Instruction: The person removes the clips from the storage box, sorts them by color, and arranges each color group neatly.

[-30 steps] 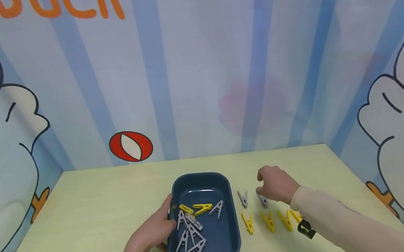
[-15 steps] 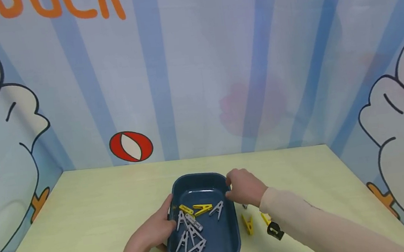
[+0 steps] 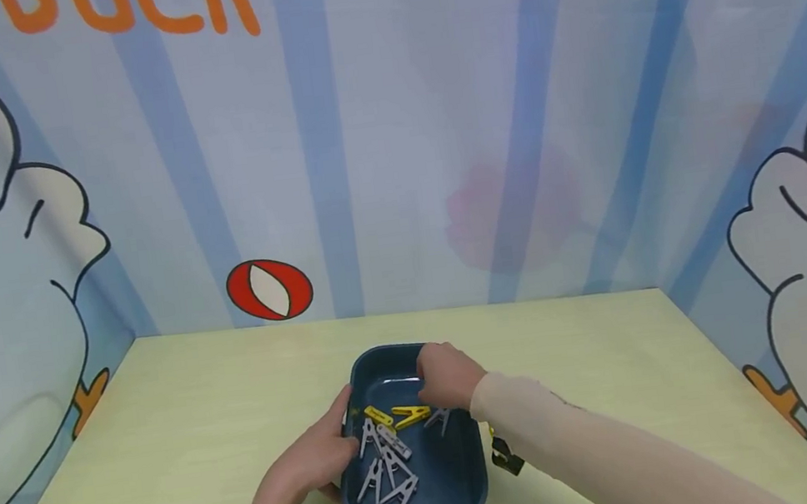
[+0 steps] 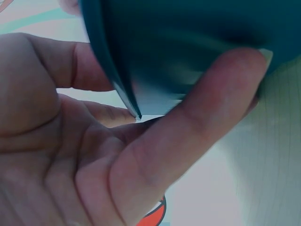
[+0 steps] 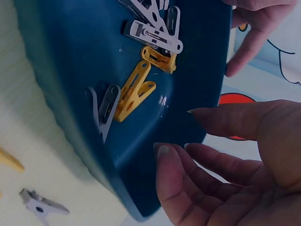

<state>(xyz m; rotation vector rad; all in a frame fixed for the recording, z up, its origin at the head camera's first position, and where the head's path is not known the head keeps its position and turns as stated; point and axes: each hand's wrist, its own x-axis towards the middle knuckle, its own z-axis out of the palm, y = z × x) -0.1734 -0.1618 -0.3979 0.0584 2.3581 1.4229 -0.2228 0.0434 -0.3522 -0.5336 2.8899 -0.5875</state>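
Yellow clothespin (image 3: 410, 413) lies flat in the blue tray (image 3: 469, 479), right under your right hand (image 3: 446, 374). Its long axis runs crosswise to the tray's length, forked end toward your left hand (image 3: 307, 464). A grey clothespin (image 5: 106, 109) sits just beside it, toward the wrist side of your right hand. That hand hovers over them, fingers (image 5: 188, 179) loosely spread, holding nothing. Your left hand steadies the tray's rim, thumb (image 4: 188, 136) pressed against the wall. More grey pins (image 3: 386, 481) are piled closer to you.
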